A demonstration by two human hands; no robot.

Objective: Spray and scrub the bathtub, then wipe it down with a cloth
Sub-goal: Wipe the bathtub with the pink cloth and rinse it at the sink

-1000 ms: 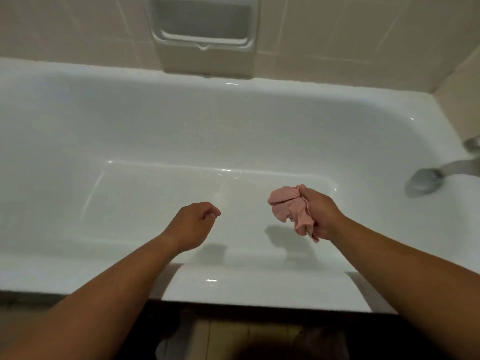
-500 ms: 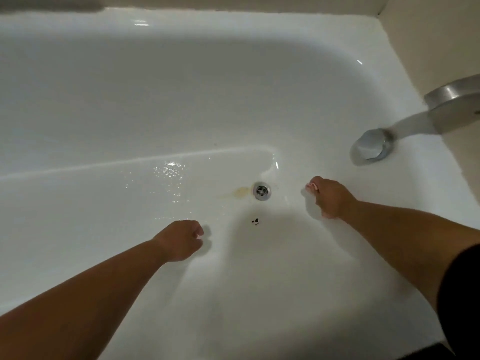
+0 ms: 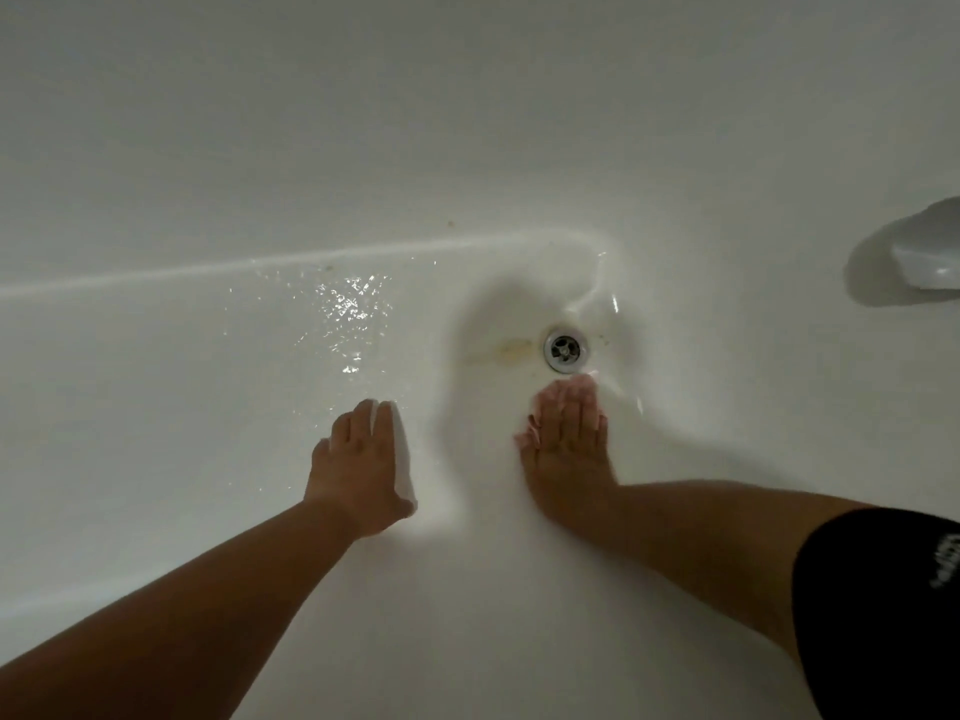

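From the head camera, looking straight down into the white bathtub [image 3: 218,148], both bare forearms reach forward to the tub floor.

The right hand [image 3: 566,449] lies palm down on the floor just in front of the drain [image 3: 565,349], near it but not touching it. Its fingers are straight and pressed together, flattening the pink cloth [image 3: 531,432] against the tub. Most of the cloth is hidden under the palm. Only a crumpled edge shows on the thumb side, a thin edge on the little-finger side, and a pale rim beyond the fingertips toward the drain. A black sleeve [image 3: 883,605] with small white lettering, too small to read, covers the upper right arm at the frame's edge.

The left hand [image 3: 358,465] rests flat on the floor well to the left of the right hand, palm down, fingers straight and close together. A bright white strip runs along its thumb side. I cannot tell whether that is something under the hand or glare off the wet enamel.

A yellowish stain [image 3: 511,348] sits on the floor just left of the drain. Water drops [image 3: 348,304] glint on the floor beyond the left hand, near the crease where the floor meets the far wall. At the right edge the metal spout [image 3: 930,257] juts in above the tub wall, casting a dark shadow beside it.
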